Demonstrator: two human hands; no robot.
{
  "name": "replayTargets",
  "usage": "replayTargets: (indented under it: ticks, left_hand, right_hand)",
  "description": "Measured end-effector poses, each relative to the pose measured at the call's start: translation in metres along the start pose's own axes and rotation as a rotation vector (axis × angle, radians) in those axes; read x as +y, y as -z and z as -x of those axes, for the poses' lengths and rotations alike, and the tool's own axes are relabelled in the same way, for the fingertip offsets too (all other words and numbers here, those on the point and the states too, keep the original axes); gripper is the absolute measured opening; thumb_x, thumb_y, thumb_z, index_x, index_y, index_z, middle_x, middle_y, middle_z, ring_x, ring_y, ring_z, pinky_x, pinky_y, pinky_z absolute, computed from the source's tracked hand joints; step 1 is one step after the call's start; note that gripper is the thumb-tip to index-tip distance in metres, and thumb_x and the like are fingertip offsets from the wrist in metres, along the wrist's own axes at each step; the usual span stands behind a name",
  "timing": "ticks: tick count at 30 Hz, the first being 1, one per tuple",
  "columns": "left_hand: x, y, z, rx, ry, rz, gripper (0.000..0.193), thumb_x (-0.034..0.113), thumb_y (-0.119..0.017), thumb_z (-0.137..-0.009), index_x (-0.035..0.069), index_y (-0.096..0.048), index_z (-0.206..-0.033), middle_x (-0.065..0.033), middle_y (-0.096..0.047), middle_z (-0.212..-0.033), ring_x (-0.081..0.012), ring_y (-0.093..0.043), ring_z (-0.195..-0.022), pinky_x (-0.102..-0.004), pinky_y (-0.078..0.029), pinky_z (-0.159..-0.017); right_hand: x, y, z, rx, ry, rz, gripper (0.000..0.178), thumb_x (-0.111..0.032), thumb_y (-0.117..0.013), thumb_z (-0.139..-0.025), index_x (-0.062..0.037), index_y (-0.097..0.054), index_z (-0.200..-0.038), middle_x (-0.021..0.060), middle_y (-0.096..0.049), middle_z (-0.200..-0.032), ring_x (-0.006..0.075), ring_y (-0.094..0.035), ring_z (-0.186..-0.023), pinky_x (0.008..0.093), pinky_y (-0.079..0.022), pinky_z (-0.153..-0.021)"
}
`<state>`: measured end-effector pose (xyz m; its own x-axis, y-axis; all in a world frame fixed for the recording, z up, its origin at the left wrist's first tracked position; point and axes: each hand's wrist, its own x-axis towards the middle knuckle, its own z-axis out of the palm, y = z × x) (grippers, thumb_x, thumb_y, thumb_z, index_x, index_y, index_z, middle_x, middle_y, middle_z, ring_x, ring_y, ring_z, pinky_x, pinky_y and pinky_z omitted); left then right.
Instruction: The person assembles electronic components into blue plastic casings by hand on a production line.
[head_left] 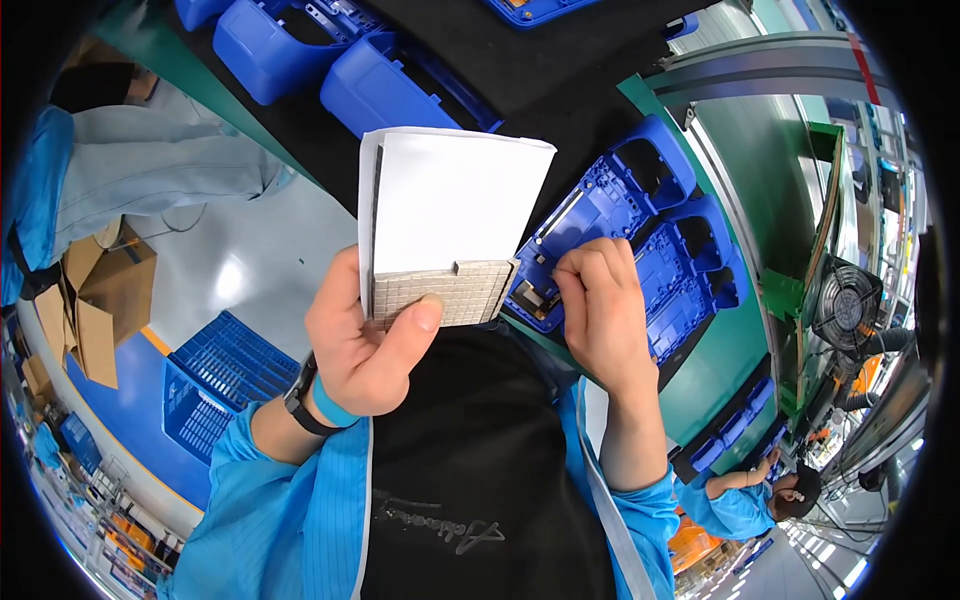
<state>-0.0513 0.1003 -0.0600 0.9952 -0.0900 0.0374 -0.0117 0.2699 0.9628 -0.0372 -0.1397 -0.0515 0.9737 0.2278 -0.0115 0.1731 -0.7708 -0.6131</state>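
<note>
- White backing sheets [460,200] with a grid of grey pads [408,292], gripped in the left hand [362,345], thumb across the pads;
- right hand [605,310] closed in a pinch over a blue plastic housing [598,208] on the black-topped desk [560,85]; cannot tell whether anything is between its fingertips;
- a loosened thumb could let the sheets slip; a careless dip of the right hand could knock the housing's small dark part [533,298];
- blue slatted crate [240,350], contents unclear; open cardboard box [117,290], something round at its top.
</note>
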Motion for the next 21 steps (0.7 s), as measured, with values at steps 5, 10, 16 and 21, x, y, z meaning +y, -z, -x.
replayTargets:
  ticks: [5,10,16,21]
  left_hand:
    - [-0.0018,-0.0012,0.0002,-0.009,0.008,-0.076,0.04,0.004,-0.064,-0.092,-0.009,-0.049,-0.126,-0.0148,-0.066,-0.113,-0.0149,-0.064,-0.102,-0.0273,-0.05,-0.088]
    - [-0.003,-0.0026,0.0014,-0.019,0.018,-0.084,0.04,0.004,-0.065,-0.091,-0.009,-0.049,-0.126,-0.0153,-0.067,-0.113,-0.015,-0.065,-0.1,-0.0272,-0.05,-0.087]
    - [-0.0083,-0.0044,0.0028,-0.024,0.005,-0.087,0.04,0.004,-0.065,-0.091,-0.01,-0.05,-0.125,-0.015,-0.068,-0.11,-0.015,-0.065,-0.098,-0.0272,-0.051,-0.085]
    - [-0.0085,-0.0062,0.0059,-0.037,0.029,-0.109,0.04,0.004,-0.065,-0.091,-0.009,-0.05,-0.126,-0.0141,-0.07,-0.106,-0.0152,-0.067,-0.095,-0.0271,-0.051,-0.083]
  right_hand:
    - [0.0008,-0.0017,0.0067,-0.009,0.083,0.088,0.01,0.003,-0.067,-0.08,-0.0017,-0.063,-0.088,0.0116,-0.059,-0.092,0.0307,-0.053,-0.09,0.0382,-0.043,-0.082]
    - [0.0004,-0.0028,0.008,-0.006,0.065,0.112,0.011,0.002,-0.068,-0.079,-0.0021,-0.064,-0.089,0.0117,-0.059,-0.094,0.0307,-0.052,-0.092,0.0384,-0.041,-0.083]
    - [-0.0005,-0.0033,0.0083,-0.011,0.066,0.136,0.011,0.002,-0.068,-0.079,-0.0023,-0.065,-0.089,0.0114,-0.059,-0.093,0.0305,-0.053,-0.091,0.0381,-0.041,-0.082]
    - [0.0008,-0.0034,0.0093,0.016,0.083,0.115,0.012,0.001,-0.07,-0.077,-0.0031,-0.065,-0.087,0.011,-0.059,-0.092,0.0302,-0.053,-0.09,0.0384,-0.041,-0.081]
